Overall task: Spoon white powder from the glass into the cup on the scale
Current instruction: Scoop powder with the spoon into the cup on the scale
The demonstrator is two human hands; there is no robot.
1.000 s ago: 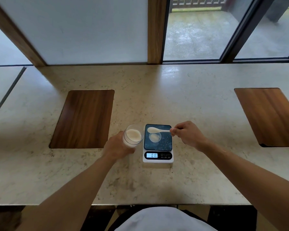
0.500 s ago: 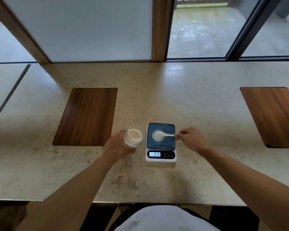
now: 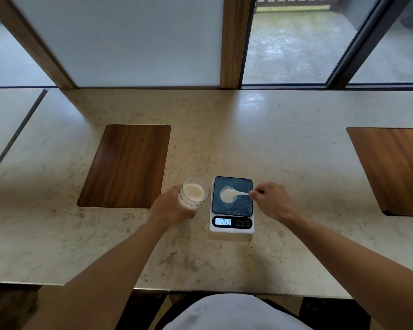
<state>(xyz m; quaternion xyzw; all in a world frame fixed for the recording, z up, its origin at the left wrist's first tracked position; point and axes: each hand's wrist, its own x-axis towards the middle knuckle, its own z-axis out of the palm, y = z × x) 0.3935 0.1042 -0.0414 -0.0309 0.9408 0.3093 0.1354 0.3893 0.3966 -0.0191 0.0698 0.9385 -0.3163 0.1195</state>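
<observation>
A clear glass [image 3: 193,194] holding white powder stands on the marble counter, left of the scale, and my left hand [image 3: 169,208] grips its side. The small kitchen scale [image 3: 232,204] has a dark platform and a lit display reading 0.10. A small clear cup [image 3: 227,196] sits on the platform. My right hand [image 3: 271,200] pinches the handle of a white spoon [image 3: 236,193], whose bowl rests over the cup's mouth. Powder specks dot the platform.
The marble counter [image 3: 284,148] runs to a window wall at the back. A wooden inlay panel [image 3: 126,166] lies left of the glass and another wooden panel [image 3: 395,169] at the far right. The counter's front edge is close to my body.
My right hand has brought the spoon from above the scale's far edge down onto the cup. The left hand stays on the glass. The display reads the same.
</observation>
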